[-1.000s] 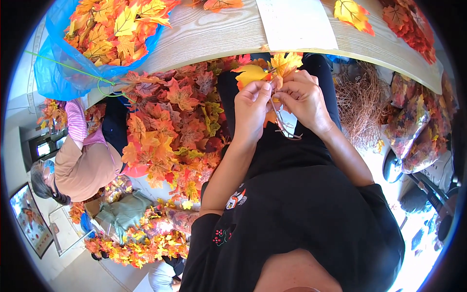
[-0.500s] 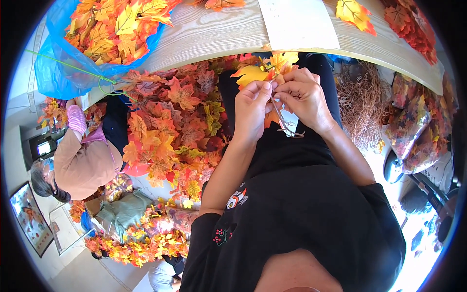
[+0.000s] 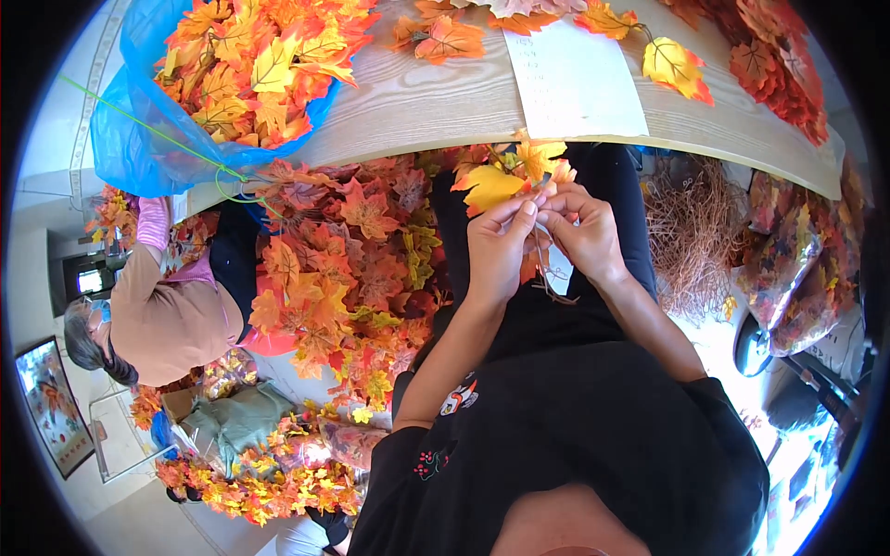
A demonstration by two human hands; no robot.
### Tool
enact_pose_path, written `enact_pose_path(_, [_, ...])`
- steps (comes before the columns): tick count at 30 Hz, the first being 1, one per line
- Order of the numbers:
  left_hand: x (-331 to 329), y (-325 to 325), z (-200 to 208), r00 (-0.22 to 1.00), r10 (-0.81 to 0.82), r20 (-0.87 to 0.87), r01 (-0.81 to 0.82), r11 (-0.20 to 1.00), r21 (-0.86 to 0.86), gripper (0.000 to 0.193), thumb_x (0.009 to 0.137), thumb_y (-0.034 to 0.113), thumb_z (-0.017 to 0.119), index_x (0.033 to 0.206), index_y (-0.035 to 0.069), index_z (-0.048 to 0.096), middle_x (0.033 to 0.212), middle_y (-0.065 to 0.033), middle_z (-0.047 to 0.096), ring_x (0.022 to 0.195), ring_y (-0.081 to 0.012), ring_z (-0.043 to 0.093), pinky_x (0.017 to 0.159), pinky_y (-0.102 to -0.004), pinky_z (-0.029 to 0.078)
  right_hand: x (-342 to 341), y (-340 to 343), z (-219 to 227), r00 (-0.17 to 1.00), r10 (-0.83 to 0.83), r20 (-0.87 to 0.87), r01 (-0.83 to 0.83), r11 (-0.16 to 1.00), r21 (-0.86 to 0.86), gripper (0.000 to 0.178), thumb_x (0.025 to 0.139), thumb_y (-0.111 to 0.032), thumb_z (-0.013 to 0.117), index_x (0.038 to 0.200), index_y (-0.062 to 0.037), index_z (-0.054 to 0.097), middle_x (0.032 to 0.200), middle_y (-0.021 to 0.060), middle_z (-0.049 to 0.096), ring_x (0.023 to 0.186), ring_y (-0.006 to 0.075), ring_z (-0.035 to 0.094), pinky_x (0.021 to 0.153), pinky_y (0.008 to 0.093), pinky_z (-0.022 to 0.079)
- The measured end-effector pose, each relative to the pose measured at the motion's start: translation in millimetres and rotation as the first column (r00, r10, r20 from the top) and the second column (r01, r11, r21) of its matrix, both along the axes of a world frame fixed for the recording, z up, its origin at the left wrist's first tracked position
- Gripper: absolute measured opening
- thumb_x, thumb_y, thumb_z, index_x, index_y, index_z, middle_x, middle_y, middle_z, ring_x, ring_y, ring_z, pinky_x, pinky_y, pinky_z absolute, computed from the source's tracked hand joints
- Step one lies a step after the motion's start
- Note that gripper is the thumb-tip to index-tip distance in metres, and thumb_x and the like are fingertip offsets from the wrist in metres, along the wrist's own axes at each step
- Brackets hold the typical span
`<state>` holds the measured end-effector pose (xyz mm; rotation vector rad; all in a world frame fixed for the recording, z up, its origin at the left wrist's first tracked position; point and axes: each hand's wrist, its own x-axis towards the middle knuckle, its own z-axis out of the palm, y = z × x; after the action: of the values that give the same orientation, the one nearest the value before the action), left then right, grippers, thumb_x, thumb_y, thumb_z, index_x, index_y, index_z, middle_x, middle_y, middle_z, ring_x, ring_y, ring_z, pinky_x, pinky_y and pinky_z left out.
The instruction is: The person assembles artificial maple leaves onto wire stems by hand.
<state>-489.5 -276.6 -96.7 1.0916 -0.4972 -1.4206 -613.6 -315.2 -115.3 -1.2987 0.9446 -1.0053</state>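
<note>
At the far left, a co-worker [image 3: 176, 320] in a brown top is seen bent beside orange leaves. A blue plastic bag [image 3: 139, 139] is filled with orange and yellow leaves and is rested against the wooden table [image 3: 417, 111]. Below it, a heap of red and orange leaves [image 3: 357, 259] is spread. The left hand [image 3: 498, 246] is closed in a pinch, thumb against forefinger, on the base of a yellow leaf spray [image 3: 489, 190], which is held just below the table edge, above the lap. Thin brown stems [image 3: 549, 283] are hung beneath the fingers. By the right hand [image 3: 586, 236] the same base is pinched closed (which fingertip bears on which strand cannot be told). Further right, a brown stem tangle [image 3: 691, 241] is piled near clear bags [image 3: 788, 259] filled with leaves.
</note>
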Motion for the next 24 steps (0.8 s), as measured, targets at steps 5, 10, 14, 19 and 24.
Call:
enact_pose_path(5, [-1.9,-1.1,-5.3,0.955,0.086,0.283,-0.038,0.984,-0.172,0.015,0.088,0.003,0.053,0.099,-0.004,0.061,0.101,-0.0132,0.061,0.073,-0.0127,0.061,0.055,-0.0219,0.051,2.3,-0.7,4.0,0.993,-0.036,-0.113,0.019,0.988,-0.154,0.010,0.076,-0.005,0.068,0.083,0.0026,0.066,0.086,0.0079,0.060,0.084,0.0132,0.055,0.067,0.0243,0.045])
enact_pose_path(10, [1.9,2.4,-0.2,0.960,0.009,0.281,0.032,0.990,-0.140,0.015,0.089,0.007,0.053,0.098,-0.001,0.063,0.099,-0.0089,0.058,0.077,-0.0138,0.061,0.061,-0.0249,0.054,-1.6,0.9,-2.2,0.998,0.056,0.011,-0.056,0.995,0.082,0.008,0.077,-0.003,0.067,0.083,0.0027,0.066,0.086,0.0072,0.061,0.079,0.0103,0.055,0.069,0.0232,0.044])
enact_pose_path(14, [3.8,1.2,4.0,0.998,-0.051,0.044,0.048,0.997,0.063,0.015,0.088,0.002,0.053,0.099,-0.004,0.062,0.094,-0.0082,0.059,0.073,-0.0125,0.060,0.060,-0.0236,0.053,-0.4,-0.8,-4.0,0.981,0.005,0.192,-0.033,0.989,0.143,0.009,0.077,-0.003,0.067,0.083,0.0027,0.066,0.085,0.0071,0.061,0.078,0.0108,0.056,0.070,0.0230,0.045])
enact_pose_path(19, [-14.8,-1.4,-21.8,0.804,0.245,0.541,-0.059,0.939,-0.339,0.034,0.082,-0.003,0.057,0.114,-0.002,0.047,0.106,-0.0106,0.049,0.085,-0.0138,0.056,0.065,-0.0243,0.052,3.0,-9.9,1.4,0.977,-0.150,-0.152,0.119,0.974,-0.194,0.009,0.073,-0.006,0.069,0.080,0.0003,0.066,0.082,0.0096,0.062,0.075,0.0178,0.058,0.068,0.0281,0.046])
enact_pose_path(24, [-18.7,4.8,-15.9,0.494,0.361,0.791,-0.052,0.920,-0.388,0.023,0.078,-0.004,0.060,0.099,-0.002,0.050,0.101,-0.0110,0.050,0.083,-0.0132,0.056,0.063,-0.0246,0.050,4.8,-10.3,7.1,0.901,-0.321,-0.292,0.211,0.913,-0.350,0.009,0.071,-0.011,0.070,0.074,-0.0036,0.066,0.073,0.0065,0.061,0.074,0.0219,0.055,0.074,0.0333,0.040])
